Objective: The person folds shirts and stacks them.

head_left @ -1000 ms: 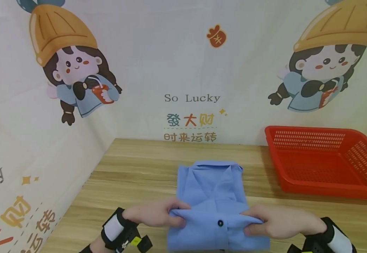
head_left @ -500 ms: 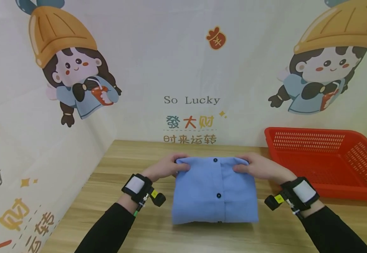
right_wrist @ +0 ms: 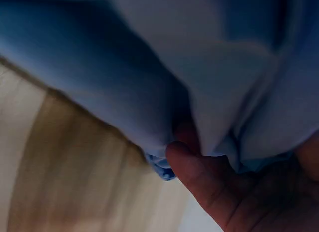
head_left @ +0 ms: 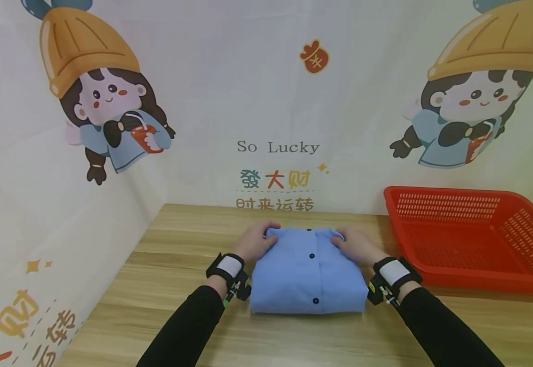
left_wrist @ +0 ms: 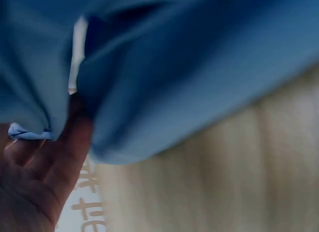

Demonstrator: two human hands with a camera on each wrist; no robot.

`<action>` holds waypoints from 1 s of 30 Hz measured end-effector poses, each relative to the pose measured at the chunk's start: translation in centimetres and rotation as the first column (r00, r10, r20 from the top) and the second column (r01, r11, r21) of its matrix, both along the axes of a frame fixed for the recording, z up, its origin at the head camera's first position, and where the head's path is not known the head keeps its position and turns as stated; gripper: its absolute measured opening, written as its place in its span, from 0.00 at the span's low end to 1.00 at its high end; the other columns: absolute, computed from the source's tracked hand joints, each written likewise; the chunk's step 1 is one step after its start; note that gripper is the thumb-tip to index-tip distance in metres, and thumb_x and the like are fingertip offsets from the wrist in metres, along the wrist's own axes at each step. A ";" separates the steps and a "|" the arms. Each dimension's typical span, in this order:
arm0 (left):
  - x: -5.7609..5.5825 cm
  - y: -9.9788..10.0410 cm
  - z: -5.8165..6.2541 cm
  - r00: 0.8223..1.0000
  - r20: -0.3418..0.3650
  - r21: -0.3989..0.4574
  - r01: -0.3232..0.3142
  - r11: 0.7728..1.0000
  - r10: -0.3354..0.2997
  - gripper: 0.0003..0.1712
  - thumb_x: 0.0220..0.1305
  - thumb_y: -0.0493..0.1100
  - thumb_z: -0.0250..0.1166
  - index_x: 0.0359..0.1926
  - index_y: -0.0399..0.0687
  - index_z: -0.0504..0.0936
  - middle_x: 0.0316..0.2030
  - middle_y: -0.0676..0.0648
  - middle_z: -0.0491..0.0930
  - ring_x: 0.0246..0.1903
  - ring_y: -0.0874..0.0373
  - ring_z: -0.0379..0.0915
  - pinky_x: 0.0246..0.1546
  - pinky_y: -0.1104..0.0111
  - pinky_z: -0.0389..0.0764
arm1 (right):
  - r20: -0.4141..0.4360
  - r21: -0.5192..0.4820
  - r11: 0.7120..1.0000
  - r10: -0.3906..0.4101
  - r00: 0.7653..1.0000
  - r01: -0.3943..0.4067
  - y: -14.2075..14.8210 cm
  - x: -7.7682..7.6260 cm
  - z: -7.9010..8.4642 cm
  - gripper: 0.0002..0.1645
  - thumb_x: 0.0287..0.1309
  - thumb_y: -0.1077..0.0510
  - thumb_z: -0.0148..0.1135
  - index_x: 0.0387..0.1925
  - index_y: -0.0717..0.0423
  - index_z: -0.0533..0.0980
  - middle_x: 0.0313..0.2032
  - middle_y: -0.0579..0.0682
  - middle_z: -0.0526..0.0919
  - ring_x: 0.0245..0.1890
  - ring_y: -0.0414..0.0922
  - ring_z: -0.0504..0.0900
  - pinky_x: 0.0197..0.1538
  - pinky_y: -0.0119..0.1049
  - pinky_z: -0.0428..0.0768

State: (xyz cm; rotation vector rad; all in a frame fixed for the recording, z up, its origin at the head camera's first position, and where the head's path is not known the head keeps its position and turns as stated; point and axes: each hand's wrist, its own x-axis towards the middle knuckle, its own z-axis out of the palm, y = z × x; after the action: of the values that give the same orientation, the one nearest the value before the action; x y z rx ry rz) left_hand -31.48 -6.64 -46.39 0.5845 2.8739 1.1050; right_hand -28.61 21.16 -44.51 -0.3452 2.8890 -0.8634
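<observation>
A folded light-blue button shirt (head_left: 289, 278) lies on the wooden table, its black buttons running down the middle of the upper layer. My left hand (head_left: 256, 241) pinches the far left corner of that layer, thumb on top. At the far right corner my right hand (head_left: 356, 245) grips the cloth the same way. In the left wrist view, fingers (left_wrist: 67, 157) reach in between hanging layers of the shirt (left_wrist: 164, 77). The right wrist view has fingers (right_wrist: 204, 177) under the drooping cloth (right_wrist: 124, 82); the thumb is partly cut off at the edge.
A red plastic basket (head_left: 459, 279) with perforated sides stands at the back right, close to my right hand. Behind the wooden table (head_left: 193, 239) rises a white printed cloth wall (head_left: 275, 92), which also runs along the left side.
Both hands have carried the shirt's lower edge away from me, up over the collar part, which is now covered. Lately they have drawn slightly closer together, still holding the corners.
</observation>
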 end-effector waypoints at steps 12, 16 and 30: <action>0.7 -0.4 -0.9 0.995 -0.098 -0.230 -0.008 0.973 -0.015 0.19 0.68 0.45 0.62 0.57 0.44 0.80 0.48 0.42 0.84 0.44 0.51 0.79 0.49 0.58 0.79 | -0.249 0.247 0.966 -0.018 0.968 0.082 -1.8 1.0 -2.2 0.15 0.66 0.57 0.60 0.46 0.64 0.79 0.38 0.60 0.86 0.38 0.54 0.85 0.44 0.50 0.83; 1.7 -1.0 1.4 0.998 -0.060 -0.215 0.011 0.977 -0.024 0.21 0.70 0.46 0.61 0.59 0.44 0.79 0.58 0.38 0.79 0.57 0.45 0.76 0.59 0.52 0.76 | -0.336 0.264 0.958 -0.020 0.942 0.114 -1.8 2.2 -0.4 0.24 0.64 0.56 0.61 0.58 0.64 0.75 0.50 0.65 0.83 0.49 0.60 0.84 0.52 0.56 0.82; 9.5 3.8 1.3 0.979 0.014 -0.472 0.184 0.862 -0.202 0.36 0.77 0.64 0.38 0.77 0.55 0.55 0.77 0.40 0.53 0.77 0.39 0.50 0.72 0.41 0.59 | -0.144 0.241 0.964 0.153 0.978 -0.115 -3.9 7.7 -0.2 0.34 0.76 0.45 0.41 0.72 0.63 0.62 0.72 0.71 0.59 0.74 0.69 0.56 0.70 0.70 0.57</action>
State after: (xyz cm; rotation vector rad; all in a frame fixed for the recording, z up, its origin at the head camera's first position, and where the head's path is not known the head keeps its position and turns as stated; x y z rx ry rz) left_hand -21.93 -2.81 -45.06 0.8347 2.8677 0.3432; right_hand -20.87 17.29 -44.69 -0.6047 3.0269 -0.4902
